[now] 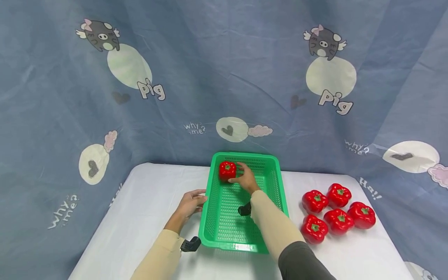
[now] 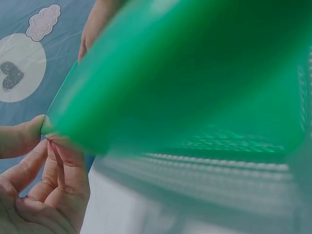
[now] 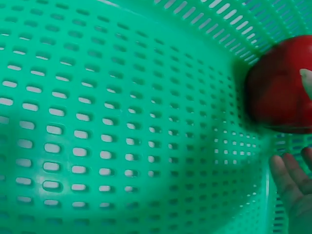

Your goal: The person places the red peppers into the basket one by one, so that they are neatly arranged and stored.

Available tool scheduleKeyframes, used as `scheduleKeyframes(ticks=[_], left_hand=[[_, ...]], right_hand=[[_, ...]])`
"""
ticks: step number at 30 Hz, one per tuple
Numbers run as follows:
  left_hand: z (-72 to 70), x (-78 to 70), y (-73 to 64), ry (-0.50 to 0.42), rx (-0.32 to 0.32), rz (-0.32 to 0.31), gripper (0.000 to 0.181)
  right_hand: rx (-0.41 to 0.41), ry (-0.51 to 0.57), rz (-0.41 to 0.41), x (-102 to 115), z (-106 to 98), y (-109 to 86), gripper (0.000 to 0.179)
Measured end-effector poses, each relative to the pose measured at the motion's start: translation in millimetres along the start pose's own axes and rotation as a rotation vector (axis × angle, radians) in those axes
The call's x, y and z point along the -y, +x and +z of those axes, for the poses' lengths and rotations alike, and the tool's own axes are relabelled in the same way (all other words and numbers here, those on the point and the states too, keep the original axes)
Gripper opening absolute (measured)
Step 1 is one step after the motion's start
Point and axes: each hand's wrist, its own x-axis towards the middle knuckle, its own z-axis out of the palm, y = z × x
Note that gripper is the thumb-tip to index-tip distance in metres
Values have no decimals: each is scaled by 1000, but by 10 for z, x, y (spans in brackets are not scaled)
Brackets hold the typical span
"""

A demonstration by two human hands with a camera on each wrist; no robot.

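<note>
A green plastic basket (image 1: 231, 210) with perforated walls and floor stands on the white table. My left hand (image 1: 190, 202) pinches its left rim; in the left wrist view the thumb of the left hand (image 2: 53, 170) lies on one side of the rim and the fingers on the other. Inside, a red bell pepper (image 1: 227, 171) with a green stem sits in the far left corner. My right hand (image 1: 246, 179) is right beside this pepper, thumb and fingers spread apart. From the right wrist, the fingers (image 3: 287, 183) show straight and apart from the bell pepper (image 3: 280, 87).
Several more red bell peppers (image 1: 337, 221) lie grouped on the white table (image 1: 150, 206), right of the basket. Behind the table hangs a blue patterned cloth (image 1: 210, 77), close to the basket's far end.
</note>
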Motion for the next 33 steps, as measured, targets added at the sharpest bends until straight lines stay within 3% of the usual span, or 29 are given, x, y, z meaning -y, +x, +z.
scheduleKeyframes(ticks=[11, 17, 27, 33], left_hand=[[6, -26, 44, -20, 27, 11, 40], [-10, -21, 38, -1, 22, -11, 41], [-11, -44, 37, 28, 34, 0, 42], [-11, -32, 48, 29, 29, -15, 43]], right_hand=[[48, -78, 13, 142, -320, -105, 83], [79, -32, 7, 225, -486, -234, 80], [102, -24, -74, 244, -741, -503, 68], [151, 40, -101, 240, -873, -645, 67]])
